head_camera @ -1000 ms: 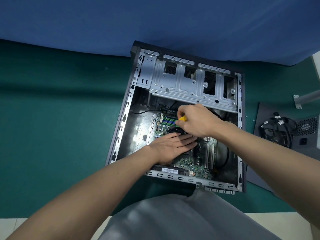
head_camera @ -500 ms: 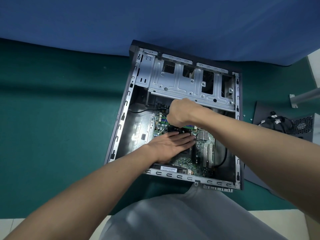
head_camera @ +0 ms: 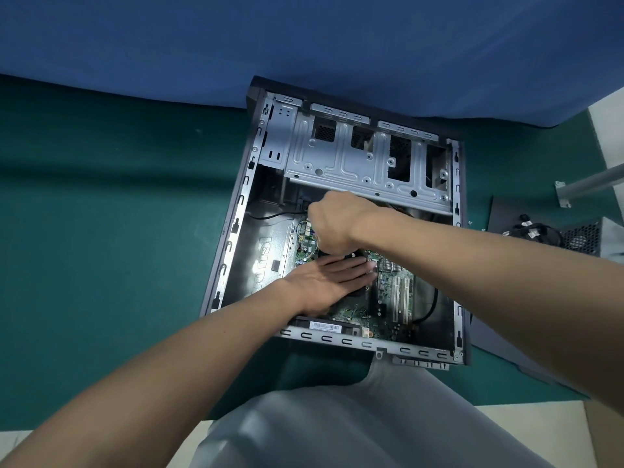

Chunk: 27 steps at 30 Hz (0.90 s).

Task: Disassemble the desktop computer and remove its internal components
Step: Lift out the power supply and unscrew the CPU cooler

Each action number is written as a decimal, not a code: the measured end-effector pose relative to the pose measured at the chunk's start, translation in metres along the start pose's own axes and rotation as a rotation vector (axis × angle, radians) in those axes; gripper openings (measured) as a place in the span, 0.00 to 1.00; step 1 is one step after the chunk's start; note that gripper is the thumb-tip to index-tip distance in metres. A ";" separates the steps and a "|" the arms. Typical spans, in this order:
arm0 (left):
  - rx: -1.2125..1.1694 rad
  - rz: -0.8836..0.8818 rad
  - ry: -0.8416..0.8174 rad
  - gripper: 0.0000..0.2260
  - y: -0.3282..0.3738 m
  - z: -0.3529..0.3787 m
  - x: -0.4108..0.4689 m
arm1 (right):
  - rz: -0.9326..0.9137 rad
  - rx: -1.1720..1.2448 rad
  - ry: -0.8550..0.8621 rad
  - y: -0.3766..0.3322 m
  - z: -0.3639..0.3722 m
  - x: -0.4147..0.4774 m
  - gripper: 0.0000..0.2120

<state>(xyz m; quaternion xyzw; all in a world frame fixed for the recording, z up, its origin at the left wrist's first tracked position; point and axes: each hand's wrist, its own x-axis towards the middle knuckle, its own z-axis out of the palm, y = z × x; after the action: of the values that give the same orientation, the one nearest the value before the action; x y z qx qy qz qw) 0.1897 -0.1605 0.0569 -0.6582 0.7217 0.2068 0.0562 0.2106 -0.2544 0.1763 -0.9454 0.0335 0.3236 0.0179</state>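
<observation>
Hands, two, were inside one open grey metal computer case (head_camera: 337,170) on the green surface (head_camera: 118,231): left hand (head_camera: 324,282) flat, fingers (head_camera: 351,269) straight, on the green motherboard (head_camera: 354,312); right hand (head_camera: 332,224) curled above, grip hidden.

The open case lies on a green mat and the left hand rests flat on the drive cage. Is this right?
No. The head view shows the left hand flat on the fan on the motherboard, not on the drive cage.

Green mat (head_camera: 101,231), blue backdrop cloth (head_camera: 304,38); grey metal bar (head_camera: 594,182) far right
</observation>
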 end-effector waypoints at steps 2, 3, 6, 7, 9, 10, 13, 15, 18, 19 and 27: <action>0.003 -0.005 -0.004 0.36 0.000 0.001 0.000 | -0.133 -0.159 0.016 -0.002 0.000 -0.001 0.12; -0.017 -0.009 -0.009 0.37 0.000 0.001 0.000 | -0.212 -0.224 0.023 -0.003 0.001 -0.001 0.13; -0.067 -0.020 -0.011 0.38 -0.001 0.001 -0.001 | -0.373 -0.357 0.057 -0.002 0.005 -0.003 0.12; -0.059 -0.015 -0.012 0.37 -0.001 0.001 -0.001 | -0.389 -0.350 0.080 -0.001 0.005 -0.004 0.12; -0.046 -0.008 -0.022 0.38 -0.001 0.000 0.000 | -0.376 -0.278 0.105 0.005 0.002 -0.006 0.14; -0.041 -0.010 -0.028 0.38 -0.001 -0.001 0.001 | -0.364 -0.235 0.111 0.008 0.001 -0.006 0.15; -0.019 -0.004 -0.034 0.37 0.000 -0.002 0.001 | -0.266 -0.092 0.110 0.015 0.006 -0.006 0.15; -0.040 -0.005 -0.021 0.31 0.000 -0.001 0.001 | -0.128 0.075 0.112 0.015 0.012 -0.005 0.23; -0.105 -0.002 0.010 0.26 -0.001 0.001 0.002 | 0.082 0.267 0.053 0.015 0.009 0.000 0.25; -0.133 -0.002 0.007 0.25 -0.002 0.001 0.002 | 0.099 0.257 0.010 0.014 0.006 0.002 0.23; -0.155 0.002 0.039 0.24 -0.003 0.003 0.003 | -0.117 -0.002 0.066 0.003 0.004 -0.012 0.18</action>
<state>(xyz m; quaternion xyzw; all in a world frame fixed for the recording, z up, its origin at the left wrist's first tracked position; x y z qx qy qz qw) 0.1914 -0.1625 0.0524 -0.6637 0.7052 0.2492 -0.0090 0.1985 -0.2567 0.1804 -0.9560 -0.0214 0.2906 0.0348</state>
